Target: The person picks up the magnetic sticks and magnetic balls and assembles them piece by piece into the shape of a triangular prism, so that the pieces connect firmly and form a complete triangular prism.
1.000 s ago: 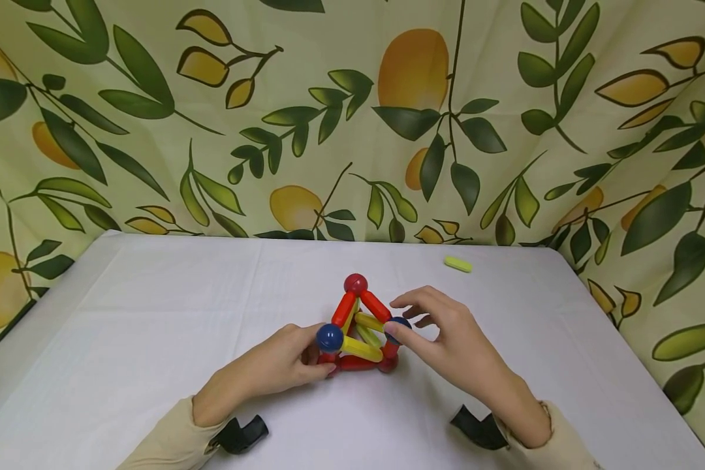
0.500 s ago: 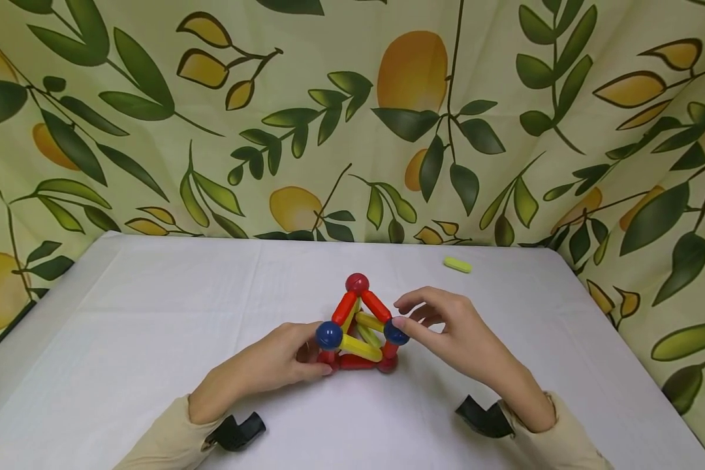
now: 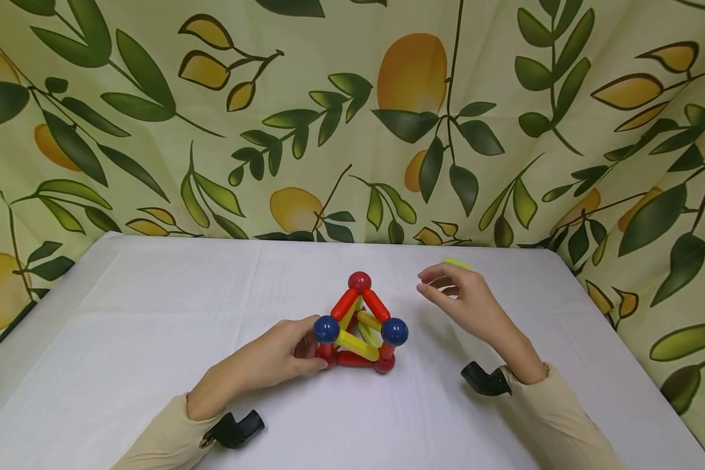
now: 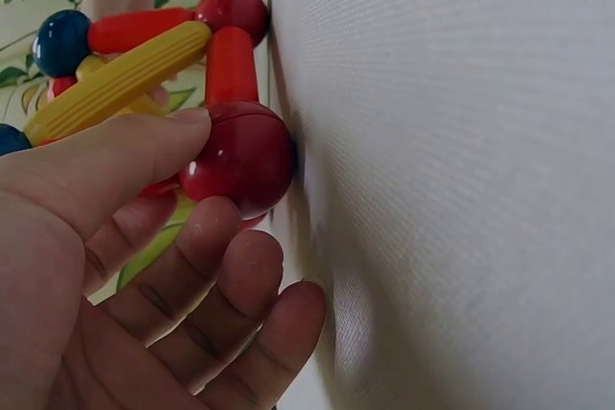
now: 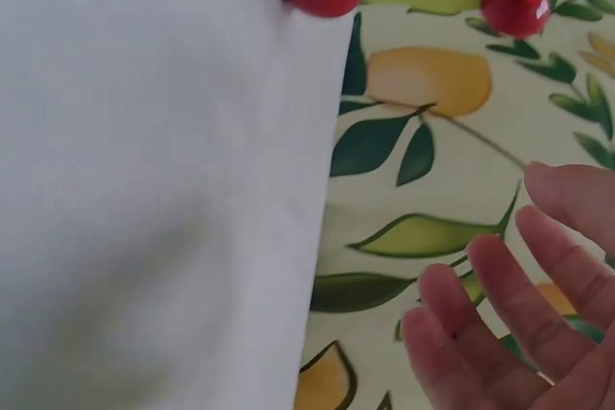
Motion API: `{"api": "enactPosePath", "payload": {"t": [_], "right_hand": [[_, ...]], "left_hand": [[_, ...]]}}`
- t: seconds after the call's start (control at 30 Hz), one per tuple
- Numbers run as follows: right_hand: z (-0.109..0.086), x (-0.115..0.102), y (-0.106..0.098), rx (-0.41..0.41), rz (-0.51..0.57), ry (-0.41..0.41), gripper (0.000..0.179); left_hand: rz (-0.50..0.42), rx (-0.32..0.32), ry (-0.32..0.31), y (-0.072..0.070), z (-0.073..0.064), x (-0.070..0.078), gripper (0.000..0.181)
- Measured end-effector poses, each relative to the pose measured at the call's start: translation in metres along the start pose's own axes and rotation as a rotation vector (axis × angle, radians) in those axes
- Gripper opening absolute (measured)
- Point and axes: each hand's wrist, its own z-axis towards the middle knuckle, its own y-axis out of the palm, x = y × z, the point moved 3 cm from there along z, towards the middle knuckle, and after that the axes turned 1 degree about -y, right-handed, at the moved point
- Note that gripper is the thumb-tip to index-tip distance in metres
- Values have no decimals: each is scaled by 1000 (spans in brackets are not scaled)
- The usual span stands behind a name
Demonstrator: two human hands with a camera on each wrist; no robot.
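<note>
A frame of coloured balls and rods (image 3: 357, 345) stands on the table, like a magnetic stick-and-ball toy. Its top ball (image 3: 360, 281) is red, with two red rods sloping down to a pair of dark blue balls (image 3: 395, 331). Yellow and red rods join the lower part. At the frame's lower left corner, my left hand (image 3: 261, 356) holds a red ball (image 4: 245, 160) between thumb and fingertips. Off to the frame's right, my right hand (image 3: 476, 303) hovers above the table with loosely bent fingers and nothing between them; the right wrist view shows its fingers spread.
A loose yellow-green rod (image 3: 457, 263) lies near the table's back edge, partly covered by the right hand. White cloth (image 3: 170, 294) covers the table. Behind it hangs a leaf-and-fruit curtain (image 3: 329, 130). Black wrist mounts (image 3: 486, 380) stick out from the sleeves.
My right hand has left the right-hand blue ball and moved back and to the right, towards the loose rod. My left hand stays at the red ball; the frame has barely shifted.
</note>
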Motion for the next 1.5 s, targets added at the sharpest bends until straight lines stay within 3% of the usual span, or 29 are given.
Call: {"api": "enactPosePath", "payload": {"t": [0.2, 0.4, 0.73, 1.03, 1.2, 1.5], "right_hand": [[11, 20, 1, -11, -30, -40, 27], [23, 36, -1, -36, -126, -71, 30], [39, 69, -6, -128, -255, 43, 35], [44, 87, -9, -255, -334, 140, 56], [45, 89, -7, -282, -331, 163, 48], [45, 88, -5, -243, -314, 177, 27]], "left_hand": [[0, -8, 16, 0, -1, 1, 28], [2, -8, 11, 0, -1, 1, 28], [-16, -7, 17, 0, -1, 0, 29], [-23, -9, 14, 1, -1, -1, 30], [-25, -7, 12, 1, -1, -1, 30], [-26, -9, 8, 0, -1, -1, 29]]}}
